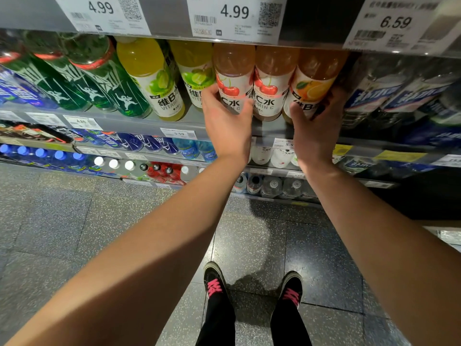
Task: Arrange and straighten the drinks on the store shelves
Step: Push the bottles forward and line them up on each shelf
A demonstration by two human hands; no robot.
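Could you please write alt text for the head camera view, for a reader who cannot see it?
A person's left hand grips a pink cherry-label plastic bottle while the right hand grips an orange-label plastic bottle on a grey store shelf. A second cherry bottle stands between them, with yellow-green lime bottles to the left.

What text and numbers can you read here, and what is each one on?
"4.99": left price tag on upper shelf edge.
"4.99": middle price tag.
"6.59": right price tag.
"5.59": lower shelf tag.
"维B水 VITAMIN": lime bottle.
"C水": cherry bottle, gripped by left hand.
Other labels: too blurred.
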